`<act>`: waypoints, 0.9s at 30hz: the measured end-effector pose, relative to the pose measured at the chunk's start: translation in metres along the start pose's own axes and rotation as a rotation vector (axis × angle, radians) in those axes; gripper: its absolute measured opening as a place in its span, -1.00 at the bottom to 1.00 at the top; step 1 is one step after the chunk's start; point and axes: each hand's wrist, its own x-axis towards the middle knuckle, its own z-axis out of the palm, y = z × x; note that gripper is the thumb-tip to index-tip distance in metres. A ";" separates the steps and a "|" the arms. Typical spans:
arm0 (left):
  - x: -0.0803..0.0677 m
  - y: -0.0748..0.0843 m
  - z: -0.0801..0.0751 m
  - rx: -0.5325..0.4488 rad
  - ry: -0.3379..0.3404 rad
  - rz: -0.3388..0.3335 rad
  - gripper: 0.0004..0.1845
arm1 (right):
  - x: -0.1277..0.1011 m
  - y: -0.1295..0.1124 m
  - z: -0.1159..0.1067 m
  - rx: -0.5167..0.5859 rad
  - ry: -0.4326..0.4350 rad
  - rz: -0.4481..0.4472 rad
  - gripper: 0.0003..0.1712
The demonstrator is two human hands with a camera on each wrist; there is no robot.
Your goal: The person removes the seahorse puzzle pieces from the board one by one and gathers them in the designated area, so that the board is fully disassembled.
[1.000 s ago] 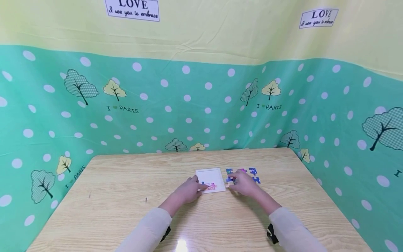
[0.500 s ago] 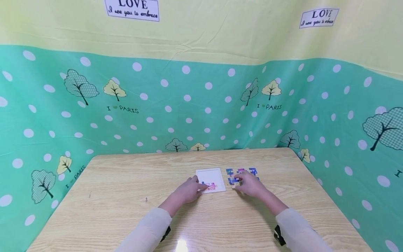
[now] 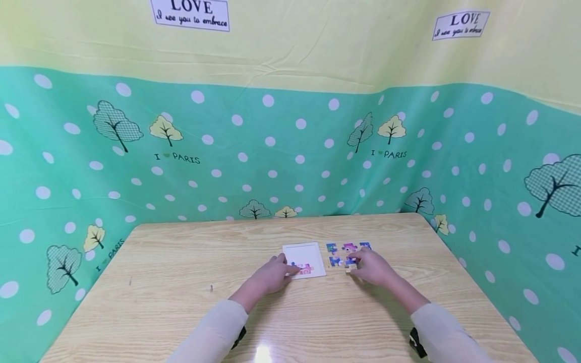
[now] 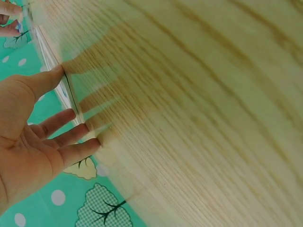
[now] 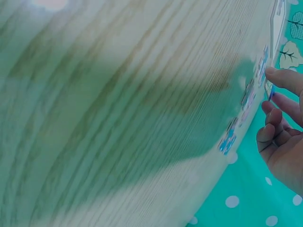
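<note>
My left hand lies at the left side of a white puzzle tray, its index finger reaching over the pink puzzle pieces inside. In the left wrist view the fingers of the left hand are extended and spread along the tray's edge. To the right of the tray, my right hand pinches a pale yellowish puzzle piece between thumb and finger, low over the loose pieces. The right wrist view shows this puzzle piece edge-on at the fingertips of the right hand.
Loose puzzle pieces lie in rows right of the tray: a green-blue piece, a pink piece, a blue piece and others partly behind the right hand. A wooden table carries everything. A polka-dot curtain hangs around its back and sides.
My right hand has moved to the right from beside the tray, carrying the pale puzzle piece past the loose ones. The left hand stays in place on the tray.
</note>
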 end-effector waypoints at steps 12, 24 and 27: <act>-0.002 0.002 -0.001 0.006 0.011 0.008 -0.65 | -0.008 0.013 -0.003 -0.034 0.012 0.001 -0.44; -0.002 0.001 0.000 0.012 0.016 0.008 -0.65 | -0.020 0.022 -0.009 -0.040 0.001 0.008 -0.42; -0.002 0.001 0.000 0.015 0.015 0.004 -0.65 | -0.021 0.025 -0.010 -0.049 -0.001 0.003 -0.42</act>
